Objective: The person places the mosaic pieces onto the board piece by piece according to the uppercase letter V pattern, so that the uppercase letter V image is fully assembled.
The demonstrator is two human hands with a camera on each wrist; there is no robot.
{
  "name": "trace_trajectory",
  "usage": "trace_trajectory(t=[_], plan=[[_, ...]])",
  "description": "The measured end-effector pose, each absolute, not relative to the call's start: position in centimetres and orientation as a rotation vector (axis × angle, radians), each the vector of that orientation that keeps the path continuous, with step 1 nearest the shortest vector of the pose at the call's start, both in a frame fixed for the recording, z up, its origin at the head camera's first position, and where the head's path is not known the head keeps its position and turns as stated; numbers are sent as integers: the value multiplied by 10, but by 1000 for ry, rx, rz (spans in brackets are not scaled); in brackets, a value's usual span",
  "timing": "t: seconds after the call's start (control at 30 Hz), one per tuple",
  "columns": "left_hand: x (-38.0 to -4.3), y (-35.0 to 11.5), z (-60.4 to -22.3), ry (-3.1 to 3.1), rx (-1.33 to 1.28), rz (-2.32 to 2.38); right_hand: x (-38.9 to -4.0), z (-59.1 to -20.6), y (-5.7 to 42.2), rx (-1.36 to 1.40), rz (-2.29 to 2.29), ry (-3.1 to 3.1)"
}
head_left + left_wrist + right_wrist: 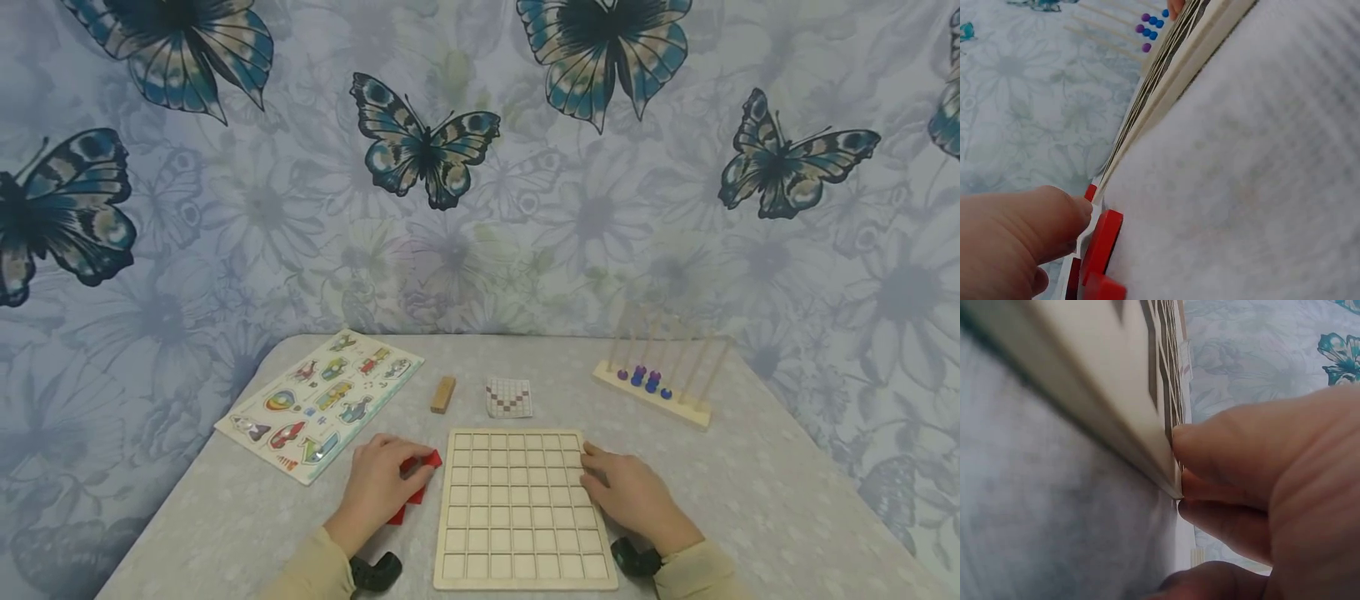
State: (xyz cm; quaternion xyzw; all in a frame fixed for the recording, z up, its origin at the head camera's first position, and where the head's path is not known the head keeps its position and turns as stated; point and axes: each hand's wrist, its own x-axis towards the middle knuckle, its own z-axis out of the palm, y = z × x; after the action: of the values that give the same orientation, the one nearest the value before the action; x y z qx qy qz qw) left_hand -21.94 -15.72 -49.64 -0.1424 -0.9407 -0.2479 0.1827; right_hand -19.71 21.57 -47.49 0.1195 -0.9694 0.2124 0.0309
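My left hand (386, 479) is at the left of a pale wooden grid board (525, 582), its thumb and forefinger pinching a red tile (432, 458). More red tiles (1102, 242) lie beneath and beside that hand, partly covered by it in the head view. On the board's right edge rest the fingertips of my right hand (633, 500); in the right wrist view the thumb (1210, 440) lies over the rim and other fingers are beside it. The board lies flat, its square cells bare.
A small pattern card (510, 398) and a wooden block (443, 395) lie beyond the board. At the back left is a picture puzzle board (318, 404). A peg stand (651, 394) with purple and blue beads stands at the back right, before a butterfly-printed wall.
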Motion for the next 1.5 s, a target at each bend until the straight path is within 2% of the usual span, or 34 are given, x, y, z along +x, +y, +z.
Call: trace_trajectory(t=[0.23,0.4,0.6,0.73,1.13,1.5], plan=[[-214,-151,-491,-2558,-469,-793,-192,-472,217,325,690,-3008],[-195,-134,-479,-2521,-539,-1031,-193,-471,216,333,688,-2989],[-165,-101,-461,-2608,-790,-1138,-194,-474,215,360,706,-2970],[-158,-81,-455,-2733,-929,-1142,-193,-476,215,357,686,-2952],[-160,-72,-496,-2566,-1214,-1137,-191,-475,217,364,702,-2955],[-162,-75,-499,-2461,-1294,-1047,-192,-475,215,376,690,-2951]])
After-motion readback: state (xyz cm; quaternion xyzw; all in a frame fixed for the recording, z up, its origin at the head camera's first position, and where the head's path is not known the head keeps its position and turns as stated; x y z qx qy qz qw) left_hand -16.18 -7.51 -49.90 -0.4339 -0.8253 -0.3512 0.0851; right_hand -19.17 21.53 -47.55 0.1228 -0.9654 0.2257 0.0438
